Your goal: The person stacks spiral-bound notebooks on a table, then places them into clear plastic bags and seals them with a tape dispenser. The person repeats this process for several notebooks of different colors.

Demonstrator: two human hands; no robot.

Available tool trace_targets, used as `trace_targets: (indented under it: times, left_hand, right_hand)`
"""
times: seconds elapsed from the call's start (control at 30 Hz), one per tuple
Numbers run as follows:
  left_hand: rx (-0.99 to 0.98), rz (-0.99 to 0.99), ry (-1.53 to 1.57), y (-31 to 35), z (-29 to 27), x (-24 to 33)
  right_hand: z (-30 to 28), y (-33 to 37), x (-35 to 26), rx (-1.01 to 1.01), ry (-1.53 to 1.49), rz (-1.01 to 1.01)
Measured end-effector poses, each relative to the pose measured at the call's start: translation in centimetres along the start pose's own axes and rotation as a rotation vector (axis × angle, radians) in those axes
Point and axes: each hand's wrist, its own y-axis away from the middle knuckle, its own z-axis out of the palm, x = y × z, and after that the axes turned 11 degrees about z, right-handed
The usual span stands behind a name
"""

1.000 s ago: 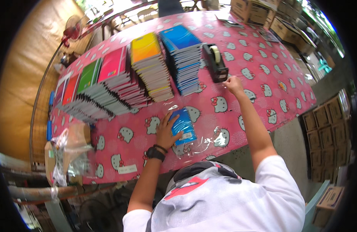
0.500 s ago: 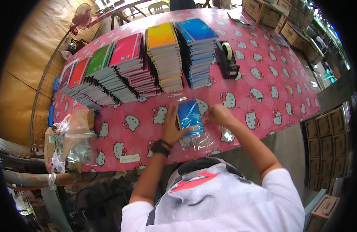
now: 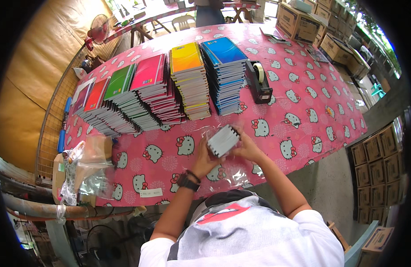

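A small bundle of spiral notebooks (image 3: 223, 140) in a clear plastic wrapper is tipped up near the front of the table, its white page edges and dark binding facing up. My left hand (image 3: 205, 161) grips its near left side, a dark band on the wrist. On the other side, my right hand (image 3: 249, 147) has its fingers closed against the bundle; some fingertips are hidden behind it. Loose clear plastic (image 3: 235, 177) spreads between my forearms. Behind my hands stand tall notebook stacks: blue (image 3: 224, 50), yellow (image 3: 186, 57), pink (image 3: 148, 71), green (image 3: 119, 82), red (image 3: 97, 94) and purple (image 3: 82, 96).
A black tape dispenser (image 3: 260, 84) stands right of the blue stack. Clear plastic bags (image 3: 92, 171) lie at the table's left corner, and a white paper strip (image 3: 151, 192) near its front edge. Cardboard boxes (image 3: 299, 22) sit at the far right; a person (image 3: 209, 13) stands beyond the table.
The wrapped bundle has gone from lying flat, blue cover up, to tilted with its page edges up. My right hand has closed in on it. The far person shows more.
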Motion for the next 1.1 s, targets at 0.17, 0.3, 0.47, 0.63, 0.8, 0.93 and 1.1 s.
trace_targets:
  times: [0.17,0.3,0.47,0.63,0.8,0.93,1.1]
  left_hand:
    - [0.005,-0.084,0.57,-3.1,0.0,3.7]
    - [-0.06,-0.152,0.594,-2.0,-0.8,3.5]
    - [0.046,-0.116,0.427,-2.1,-0.2,3.3]
    - [0.15,-0.114,0.695,-3.6,-2.9,4.7]
    - [-0.02,-0.106,-0.166,-8.6,-5.9,8.5]
    - [0.158,0.104,-0.295,-11.3,-7.8,12.8]
    - [-0.361,-0.193,-0.442,-9.0,-7.4,11.3]
  right_hand:
    - [-1.3,1.1,-3.7,0.074,0.026,-0.073]
    - [-0.1,1.6,-2.0,-0.034,-0.137,-0.043]
    - [0.9,1.6,-0.2,-0.024,-0.164,0.006]
    - [-2.9,3.9,-2.4,0.129,0.084,-0.074]
    - [-2.2,4.8,-5.2,0.097,0.229,-0.216]
    - [-2.7,5.4,-3.6,0.17,-0.106,-0.138]
    - [-2.8,5.6,-2.9,0.051,0.041,-0.226]
